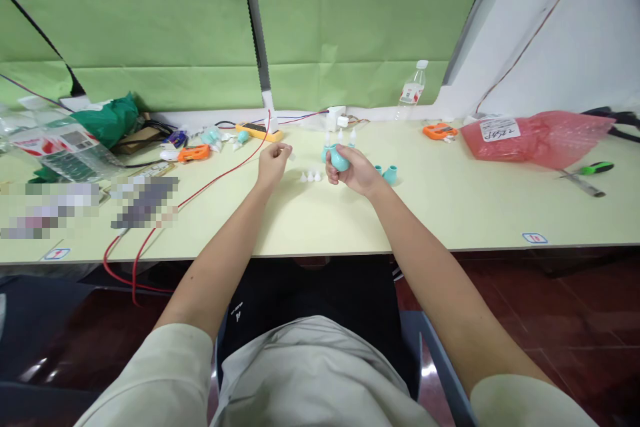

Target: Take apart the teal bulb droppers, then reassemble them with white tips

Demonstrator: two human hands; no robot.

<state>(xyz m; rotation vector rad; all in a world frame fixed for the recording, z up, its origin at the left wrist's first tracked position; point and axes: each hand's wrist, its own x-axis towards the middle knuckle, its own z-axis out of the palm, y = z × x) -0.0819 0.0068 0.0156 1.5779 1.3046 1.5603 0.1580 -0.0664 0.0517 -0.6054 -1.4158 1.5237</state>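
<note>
My right hand (357, 172) is closed around a teal squeeze bulb (339, 159), its open neck facing up and left. To its left, my left hand (273, 165) is raised over the table in a pinch, with a small whitish nozzle tip (293, 157) at the fingertips, partly blurred. Between the hands, several white nozzle tips (311, 176) stand in a short row on the table. Behind my right hand are teal bulbs with white tips (353, 139) on top, partly hidden by the hand. More teal bulbs (391, 175) with open necks stand right of it.
A red cable (215, 180) crosses the table (320, 227) at left. Around the back lie a yellow multimeter (259, 132), orange tools (194, 153), and a water bottle (411, 90). At right are a pink bubble-wrap bag (530, 140) and a green-handled tool (597, 168).
</note>
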